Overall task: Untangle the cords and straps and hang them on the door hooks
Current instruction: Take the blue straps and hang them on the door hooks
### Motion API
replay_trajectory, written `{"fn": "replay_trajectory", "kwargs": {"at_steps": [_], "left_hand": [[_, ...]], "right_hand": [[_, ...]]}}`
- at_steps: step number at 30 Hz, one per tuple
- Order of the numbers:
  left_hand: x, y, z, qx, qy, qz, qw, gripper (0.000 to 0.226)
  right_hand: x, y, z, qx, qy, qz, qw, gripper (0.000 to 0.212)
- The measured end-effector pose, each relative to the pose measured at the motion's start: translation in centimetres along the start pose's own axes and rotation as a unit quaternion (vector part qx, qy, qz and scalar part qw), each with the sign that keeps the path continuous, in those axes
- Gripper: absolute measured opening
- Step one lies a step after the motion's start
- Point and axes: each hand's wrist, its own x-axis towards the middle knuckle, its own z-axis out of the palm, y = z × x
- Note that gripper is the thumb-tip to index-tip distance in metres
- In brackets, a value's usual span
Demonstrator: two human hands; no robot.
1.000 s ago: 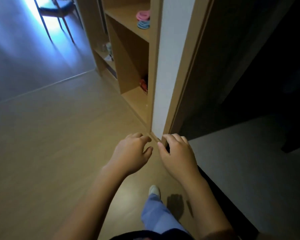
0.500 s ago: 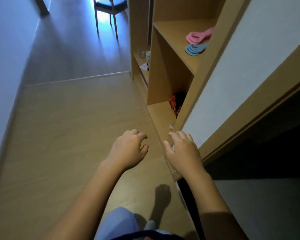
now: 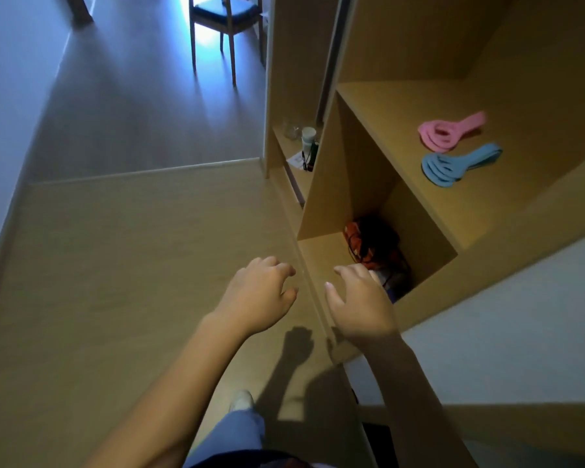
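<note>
Head view: left hand (image 3: 260, 295) over the wooden floor (image 3: 132, 248), grip loose, half curled, empty. Right hand (image 3: 358, 305) the same, near red-black tangled cords (image 3: 368, 241) in the low shelf (image 3: 321, 251) compartment. Flat looped pink strap (image 3: 446, 131) and blue strap (image 3: 453, 165) lie above.

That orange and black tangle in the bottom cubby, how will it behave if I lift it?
Probably floppy: the tangle looks like thin looped cords, so ends may dangle. It likely comes up as one clump, since strands cross. Its far part is too dark to judge.
</note>
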Motion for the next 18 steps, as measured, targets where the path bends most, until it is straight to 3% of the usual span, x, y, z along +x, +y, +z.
{"fn": "replay_trajectory", "kwargs": {"at_steps": [4, 9, 18], "left_hand": [[5.5, -2.6, -2.2, 0.001, -0.018, 0.025, 1.000, 0.039], [11.1, -3.3, -3.2, 0.004, -0.036, 0.045, 0.998, 0.037], [23.0, 0.3, -4.4, 0.017, -0.020, 0.143, 0.989, 0.037]], "right_hand": [[5.0, -1.6, 0.6, -0.018, 0.048, -0.024, 0.998, 0.027], [9.4, -1.3, -0.3, 0.011, 0.044, 0.053, 0.998, 0.040], [18.5, 2.1, -3.0, 0.050, 0.141, 0.078, 0.986, 0.036]]}}
